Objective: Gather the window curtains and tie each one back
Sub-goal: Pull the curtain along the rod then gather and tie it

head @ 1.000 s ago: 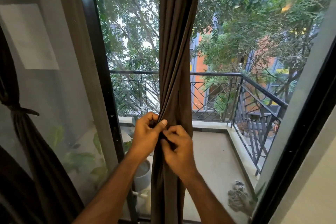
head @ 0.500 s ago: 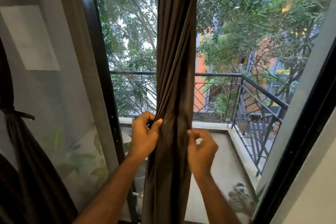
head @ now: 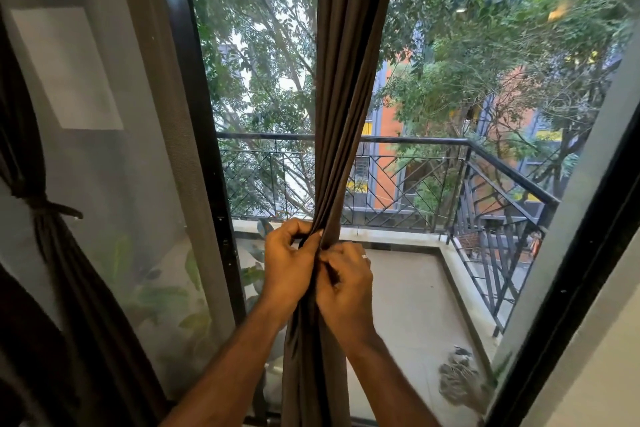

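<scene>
Because the brown curtain (head: 341,114) has to stay bunched while it is tied, both hands meet on it at about 6 o'clock from the middle of the view, right where the folds narrow to a waist. The left hand (head: 289,262) curls its fingers round the bundle from the 9 o'clock side, thumb pressed against the front folds. The right hand (head: 346,279) closes on it from the 3 o'clock side, fingers bent and pinching something dark at the front, though whether that is a tie strap or only a fold I cannot tell. A ring (head: 364,256) shows on one right finger.

The curtain hangs down the centre of the window from 12 o'clock, gathered into long, slightly twisted pleats, then loosens again below the hands. It looks soft and heavy, not yet visibly bound. At 9 o'clock a second dark curtain (head: 65,288) is already cinched with a knotted tie (head: 52,210).
</scene>
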A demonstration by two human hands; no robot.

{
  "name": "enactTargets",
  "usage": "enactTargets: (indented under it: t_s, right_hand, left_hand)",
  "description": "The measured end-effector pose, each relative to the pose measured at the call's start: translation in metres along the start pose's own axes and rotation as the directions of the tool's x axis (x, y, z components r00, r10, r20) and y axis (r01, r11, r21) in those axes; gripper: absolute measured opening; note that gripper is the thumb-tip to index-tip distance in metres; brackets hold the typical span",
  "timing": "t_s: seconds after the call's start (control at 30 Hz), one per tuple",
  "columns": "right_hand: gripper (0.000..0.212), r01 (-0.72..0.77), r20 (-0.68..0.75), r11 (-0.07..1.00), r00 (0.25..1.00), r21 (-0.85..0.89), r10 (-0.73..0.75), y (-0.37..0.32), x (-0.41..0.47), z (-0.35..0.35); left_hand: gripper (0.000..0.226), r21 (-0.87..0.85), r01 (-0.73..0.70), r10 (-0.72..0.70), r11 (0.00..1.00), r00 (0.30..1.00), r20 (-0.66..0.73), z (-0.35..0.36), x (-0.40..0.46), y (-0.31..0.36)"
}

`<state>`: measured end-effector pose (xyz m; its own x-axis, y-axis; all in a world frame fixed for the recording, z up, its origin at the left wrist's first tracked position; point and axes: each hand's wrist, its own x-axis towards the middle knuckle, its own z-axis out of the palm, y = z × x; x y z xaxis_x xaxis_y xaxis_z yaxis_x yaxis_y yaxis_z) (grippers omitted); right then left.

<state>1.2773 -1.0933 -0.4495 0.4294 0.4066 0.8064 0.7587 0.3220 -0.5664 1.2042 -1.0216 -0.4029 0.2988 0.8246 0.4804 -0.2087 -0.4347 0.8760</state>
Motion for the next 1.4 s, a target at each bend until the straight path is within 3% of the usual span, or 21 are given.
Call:
enactTargets:
  t_s: [0.1, 0.3, 0.43, 0.57, 0.63, 0.73, 0.83, 0.93, 1.13, 1.27, 1.33, 1.4]
  right_hand:
    - [0.014, -0.066, 0.060, 0.990, 0.996, 0.124, 0.059, -0.001, 0.007, -0.001]
    - [0.021, -0.151, -0.016, 0.983, 0.988, 0.100, 0.153, -0.007, 0.015, -0.003]
    - [0.030, -0.216, -0.067, 0.974, 0.973, 0.072, 0.221, -0.005, 0.019, 0.002]
    - [0.054, -0.338, -0.048, 0.937, 0.938, 0.085, 0.342, -0.003, 0.021, 0.002]
    - [0.043, -0.335, -0.022, 0.937, 0.941, 0.098, 0.338, 0.000, 0.018, 0.001]
    - [0.026, -0.323, -0.003, 0.942, 0.946, 0.089, 0.324, 0.000, 0.017, 0.003]
    - [0.021, -0.307, 0.020, 0.948, 0.952, 0.082, 0.307, 0.001, 0.018, 0.005]
    - [0.016, -0.300, 0.014, 0.950, 0.954, 0.084, 0.300, 0.001, 0.017, 0.006]
    - [0.013, -0.253, 0.042, 0.965, 0.967, 0.066, 0.251, 0.004, 0.018, 0.009]
    - [0.027, -0.171, 0.162, 0.972, 0.976, 0.161, 0.145, 0.019, 0.018, -0.005]
    - [0.038, -0.384, 0.327, 0.858, 0.904, 0.340, 0.275, 0.027, 0.020, -0.017]
    - [0.041, -0.580, 0.500, 0.738, 0.779, 0.345, 0.379, 0.031, 0.024, -0.026]
  left_hand:
    - [0.016, -0.089, 0.034, -0.030, 0.995, 0.998, 0.046, -0.012, 0.001, -0.005]
    - [0.002, -0.128, 0.036, -0.017, 0.991, 0.989, 0.146, -0.013, -0.009, 0.003]
    - [0.034, -0.041, 0.043, -0.040, 0.998, 0.997, 0.061, -0.008, -0.015, -0.001]
    - [0.030, -0.121, 0.098, -0.091, 0.988, 0.994, 0.056, -0.009, -0.014, 0.002]
    - [0.031, -0.058, 0.062, -0.059, 0.996, 0.996, 0.066, -0.013, -0.014, 0.002]
    - [0.035, 0.211, -0.080, 0.082, 0.974, 0.997, 0.001, -0.016, -0.013, 0.001]
    - [0.037, 0.344, -0.079, 0.108, 0.936, 0.992, -0.064, -0.015, -0.014, -0.002]
    - [0.022, 0.323, -0.021, 0.050, 0.946, 0.996, -0.081, -0.017, -0.016, -0.005]
    - [0.011, 0.185, -0.016, 0.007, 0.983, 0.999, 0.047, -0.020, -0.011, -0.006]
    - [0.006, 0.061, 0.029, -0.033, 0.998, 0.998, 0.061, -0.026, -0.006, -0.014]
    - [0.011, -0.014, 0.082, -0.081, 0.996, 0.992, 0.092, -0.030, -0.004, -0.012]
    - [0.012, -0.049, 0.121, -0.114, 0.991, 0.985, 0.132, -0.033, -0.003, -0.011]
